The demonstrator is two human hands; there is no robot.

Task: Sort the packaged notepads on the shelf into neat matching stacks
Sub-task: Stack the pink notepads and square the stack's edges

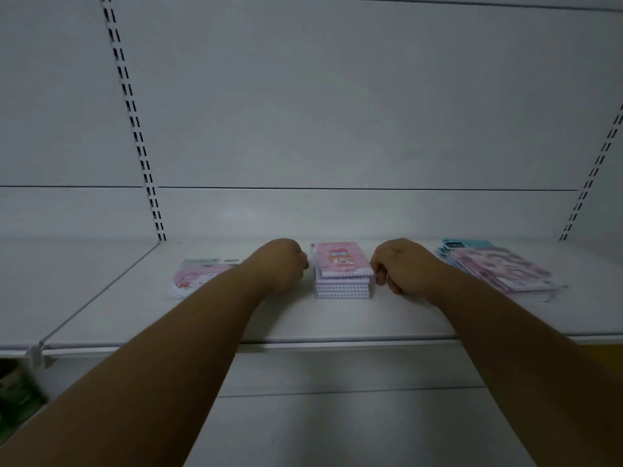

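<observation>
A neat stack of small pink cartoon-girl notepads point(342, 274) stands at the middle of the white shelf point(303, 318). My left hand point(281, 264) is curled into a fist just left of the stack, a small gap away, holding nothing I can see. On the other side, my right hand point(401, 267) has its fingers curled against the stack and pinches the right edge of the top notepad. A flat pink-and-white packaged notepad point(199, 276) lies to the left, partly hidden by my left forearm. A loose, fanned pile of purple-pink packaged notepads point(499, 267) lies to the right.
A teal package point(465, 244) sticks out behind the right pile and a greenish one point(209, 262) behind the left notepad. The white back panel has slotted uprights point(148, 183). A shelf divider edge point(101, 294) runs diagonally at the left.
</observation>
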